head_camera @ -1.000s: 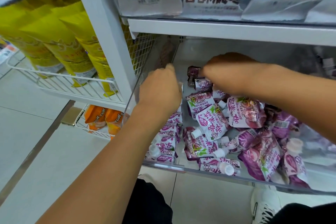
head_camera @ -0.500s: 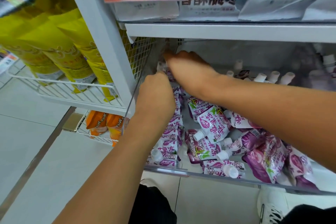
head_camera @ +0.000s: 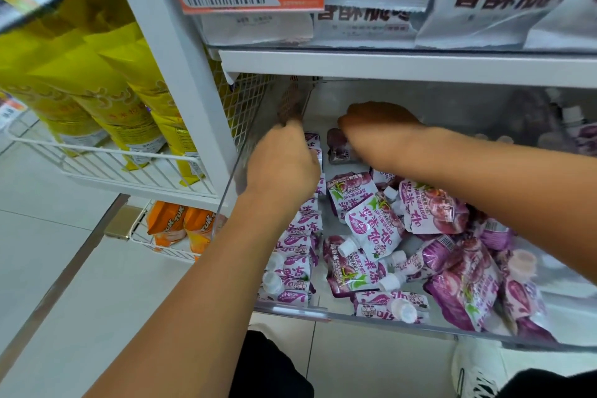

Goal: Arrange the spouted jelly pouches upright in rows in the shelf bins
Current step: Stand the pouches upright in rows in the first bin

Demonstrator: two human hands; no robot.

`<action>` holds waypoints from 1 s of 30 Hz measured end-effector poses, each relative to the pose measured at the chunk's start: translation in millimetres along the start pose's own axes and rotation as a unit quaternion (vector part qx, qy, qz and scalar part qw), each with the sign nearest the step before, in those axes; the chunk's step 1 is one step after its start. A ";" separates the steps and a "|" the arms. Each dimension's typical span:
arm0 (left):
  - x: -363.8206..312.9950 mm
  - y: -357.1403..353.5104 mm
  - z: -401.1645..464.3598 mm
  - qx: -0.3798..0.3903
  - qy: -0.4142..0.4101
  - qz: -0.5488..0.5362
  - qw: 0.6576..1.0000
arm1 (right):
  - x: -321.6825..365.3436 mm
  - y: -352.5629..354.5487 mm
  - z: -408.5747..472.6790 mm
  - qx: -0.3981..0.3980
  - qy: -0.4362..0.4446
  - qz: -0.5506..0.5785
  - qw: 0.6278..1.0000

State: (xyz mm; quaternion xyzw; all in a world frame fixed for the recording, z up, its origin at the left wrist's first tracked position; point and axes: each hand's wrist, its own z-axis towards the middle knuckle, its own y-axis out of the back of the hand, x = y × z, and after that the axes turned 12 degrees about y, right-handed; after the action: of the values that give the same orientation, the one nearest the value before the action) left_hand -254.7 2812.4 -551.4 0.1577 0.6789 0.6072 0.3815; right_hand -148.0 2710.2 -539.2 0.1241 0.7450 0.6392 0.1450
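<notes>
Purple-and-white spouted jelly pouches fill a clear shelf bin point(head_camera: 355, 317). A row of pouches point(head_camera: 300, 236) stands upright along the bin's left wall. More pouches lie in a loose pile point(head_camera: 371, 229) in the middle and at the right. My left hand point(head_camera: 281, 161) curls over the far end of the upright row, its fingertips hidden behind the back of the hand. My right hand point(head_camera: 378, 129) reaches in beside it and grips a dark purple pouch point(head_camera: 337, 147) at the back of the bin.
A white shelf board point(head_camera: 387, 66) hangs low over the bin, with silver snack bags above it. A white upright post point(head_camera: 181, 90) and a wire basket of yellow bags point(head_camera: 97, 100) stand to the left. Orange packs point(head_camera: 181, 226) sit lower down. My shoe point(head_camera: 475, 368) is on the floor tiles.
My right hand went to the bin's back left corner, then came back toward the middle with a dark purple pouch in it. My left hand stayed at the upright row's far end.
</notes>
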 end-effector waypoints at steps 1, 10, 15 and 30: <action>-1.2 -1.1 0.6 0.000 0.008 0.003 1.000 | 0.7 -1.7 1.8 0.006 -0.004 -0.001 1.000; 2.3 -4.2 1.4 -0.033 0.016 -0.003 0.999 | 13.1 11.1 -9.7 -0.064 -0.011 -0.026 0.998; 5.2 -2.3 -1.2 -0.022 0.024 -0.010 0.999 | 19.5 16.4 -3.4 -0.172 0.002 -0.063 0.983; 17.5 9.6 -21.3 0.088 0.026 -0.041 0.995 | 17.3 -4.1 38.8 -0.125 0.020 0.295 0.947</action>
State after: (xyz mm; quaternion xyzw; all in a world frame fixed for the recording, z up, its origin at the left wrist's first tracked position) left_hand -283.8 2811.4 -548.6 0.1470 0.7452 0.5328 0.3730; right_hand -149.6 2751.5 -549.7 0.3064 0.5915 0.7441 -0.0508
